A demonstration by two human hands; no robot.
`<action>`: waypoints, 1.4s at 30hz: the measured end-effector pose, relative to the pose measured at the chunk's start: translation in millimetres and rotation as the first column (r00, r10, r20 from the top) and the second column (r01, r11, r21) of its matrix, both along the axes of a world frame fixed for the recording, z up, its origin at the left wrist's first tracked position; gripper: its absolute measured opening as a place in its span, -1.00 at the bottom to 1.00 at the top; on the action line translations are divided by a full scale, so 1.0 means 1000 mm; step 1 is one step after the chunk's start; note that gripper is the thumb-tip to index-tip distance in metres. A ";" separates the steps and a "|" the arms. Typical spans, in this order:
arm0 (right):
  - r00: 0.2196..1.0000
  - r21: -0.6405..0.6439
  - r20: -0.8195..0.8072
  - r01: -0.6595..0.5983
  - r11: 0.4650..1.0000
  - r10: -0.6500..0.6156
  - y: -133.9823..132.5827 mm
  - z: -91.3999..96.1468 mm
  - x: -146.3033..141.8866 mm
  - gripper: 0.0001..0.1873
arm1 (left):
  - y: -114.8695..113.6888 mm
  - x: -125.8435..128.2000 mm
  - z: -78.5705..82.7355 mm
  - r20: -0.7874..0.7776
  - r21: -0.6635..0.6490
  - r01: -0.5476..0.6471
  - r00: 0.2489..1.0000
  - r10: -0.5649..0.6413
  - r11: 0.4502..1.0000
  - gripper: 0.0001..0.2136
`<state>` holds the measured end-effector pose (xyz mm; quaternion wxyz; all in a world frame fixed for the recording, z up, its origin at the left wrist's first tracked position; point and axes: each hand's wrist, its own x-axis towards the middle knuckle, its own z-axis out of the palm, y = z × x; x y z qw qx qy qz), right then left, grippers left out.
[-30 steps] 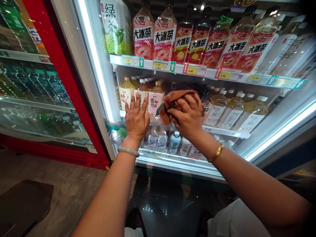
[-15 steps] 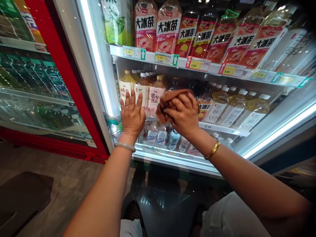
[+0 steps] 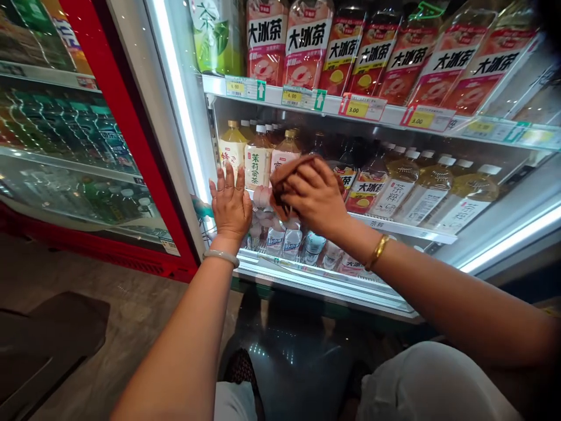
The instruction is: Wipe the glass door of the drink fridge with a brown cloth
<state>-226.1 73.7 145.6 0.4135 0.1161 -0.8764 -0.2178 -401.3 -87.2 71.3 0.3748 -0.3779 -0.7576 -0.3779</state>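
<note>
My left hand (image 3: 230, 204) lies flat with fingers spread against the glass door of a lit drinks cooler, and its reflection shows beside it. In my right hand (image 3: 318, 196) is a bunched brown cloth (image 3: 291, 175), held against the glass to the right of the left hand. Behind the glass, a bottle with a pale label (image 3: 258, 164) shows between the hands. A pink-labelled bottle (image 3: 284, 156) is partly hidden by the cloth.
Red-labelled tea bottles (image 3: 307, 47) line the upper shelf, above price tags (image 3: 291, 96). Clear-labelled tea bottles (image 3: 429, 181) stand at the right. A second cooler with a red frame (image 3: 144, 152) adjoins at the left. A dark mat-like shape (image 3: 56, 327) is on the floor.
The cloth and my right hand have moved left across the glass, now covering part of the pink-labelled bottle. My left hand has shifted slightly left, still flat. The view has shifted slightly.
</note>
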 end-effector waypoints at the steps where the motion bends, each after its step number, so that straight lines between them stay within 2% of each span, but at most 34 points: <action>1: 0.999 -0.053 -0.024 0.024 0.998 -0.025 -0.005 0.011 -0.007 -0.73 | 0.001 0.000 0.000 -0.002 0.006 -0.004 1.000 0.004 1.000 -0.41; 3: 0.997 -0.105 -0.050 0.049 0.993 -0.055 -0.017 0.020 -0.024 -0.71 | 0.004 0.000 0.001 0.007 0.036 -0.015 1.000 0.015 0.999 -0.41; 4: 0.998 -0.097 -0.038 0.052 0.994 -0.056 -0.024 0.017 -0.033 -0.70 | 0.006 -0.001 0.001 0.019 0.051 -0.018 1.000 0.017 0.999 -0.41; 7: 0.996 0.026 0.089 -0.006 1.000 0.004 -0.035 -0.009 -0.044 -0.68 | 0.006 -0.002 0.000 0.040 0.069 -0.018 0.999 0.015 0.997 -0.40; 9: 0.980 0.123 0.189 -0.086 0.989 0.062 -0.032 -0.024 -0.041 -0.70 | 0.001 -0.004 0.000 0.034 0.064 -0.028 0.999 0.026 0.998 -0.39; 10: 0.971 0.159 0.223 -0.122 0.980 0.085 -0.029 -0.027 -0.038 -0.71 | -0.002 -0.006 -0.001 0.026 0.062 -0.036 0.999 0.034 0.997 -0.40; 11: 0.965 0.182 0.240 -0.148 0.972 0.102 -0.024 -0.024 -0.035 -0.73 | -0.005 -0.007 -0.001 0.019 0.062 -0.044 0.999 0.043 0.997 -0.40; 13: 0.972 0.185 0.207 -0.153 0.971 0.114 -0.018 -0.005 -0.034 -0.73 | -0.009 -0.009 0.001 0.006 0.069 -0.054 0.999 0.054 0.996 -0.41; 16: 0.998 0.073 0.015 -0.068 0.995 0.067 -0.022 0.035 -0.048 -0.70 | -0.008 -0.010 0.007 -0.021 0.093 -0.049 0.998 0.052 0.994 -0.42; 18: 0.997 0.004 -0.072 -0.029 1.000 0.029 -0.033 0.047 -0.061 -0.70 | -0.005 -0.009 0.014 -0.032 0.118 -0.040 0.999 0.044 0.992 -0.43; 20: 0.998 0.027 -0.054 -0.031 0.999 0.032 -0.043 0.042 -0.071 -0.68 | -0.003 -0.009 0.021 -0.027 0.166 -0.034 0.999 0.039 0.985 -0.43; 22: 0.997 0.132 0.040 -0.069 0.989 0.064 -0.047 0.024 -0.072 -0.68 | -0.004 -0.010 0.027 -0.016 0.221 -0.038 0.999 0.042 0.975 -0.41; 24: 0.987 0.240 0.126 -0.124 0.963 0.096 -0.043 0.009 -0.064 -0.71 | -0.008 -0.010 0.032 -0.019 0.243 -0.048 0.998 0.054 0.969 -0.40; 26: 0.981 0.299 0.150 -0.161 0.940 0.120 -0.033 0.009 -0.053 -0.72 | -0.013 -0.010 0.036 -0.033 0.229 -0.056 0.997 0.065 0.972 -0.41; 28: 0.988 0.312 0.080 -0.148 0.938 0.130 -0.024 0.028 -0.045 -0.70 | -0.017 -0.010 0.039 -0.034 0.214 -0.061 0.997 0.070 0.975 -0.42; 30: 0.993 0.280 -0.043 -0.098 0.955 0.114 -0.022 0.058 -0.048 -0.70 | -0.019 -0.011 0.042 -0.016 0.227 -0.071 0.997 0.077 0.971 -0.42; 32: 0.984 0.212 -0.156 -0.048 0.976 0.083 -0.029 0.085 -0.060 -0.72 | -0.019 -0.012 0.045 0.006 0.260 -0.077 0.997 0.078 0.963 -0.41; 34: 0.981 0.154 -0.186 -0.032 0.988 0.061 -0.042 0.096 -0.076 -0.72 | -0.018 -0.014 0.047 0.024 0.289 -0.070 0.998 0.066 0.955 -0.40; 36: 0.988 0.165 -0.129 -0.058 0.985 0.080 -0.054 0.090 -0.090 -0.68 | -0.017 -0.017 0.048 0.022 0.306 -0.058 0.998 0.054 0.950 -0.37; 38: 0.992 0.242 0.000 -0.123 0.962 0.127 -0.059 0.075 -0.096 -0.65 | -0.017 -0.019 0.048 -0.006 0.309 -0.049 0.999 0.054 0.950 -0.36; 40: 0.975 0.325 0.141 -0.208 0.923 0.170 -0.055 0.062 -0.091 -0.68 | -0.018 -0.020 0.049 -0.041 0.298 -0.054 0.997 0.069 0.953 -0.39; 42: 0.959 0.366 0.215 -0.255 0.895 0.185 -0.046 0.063 -0.081 -0.73 | -0.018 -0.019 0.050 -0.057 0.281 -0.064 0.995 0.083 0.958 -0.43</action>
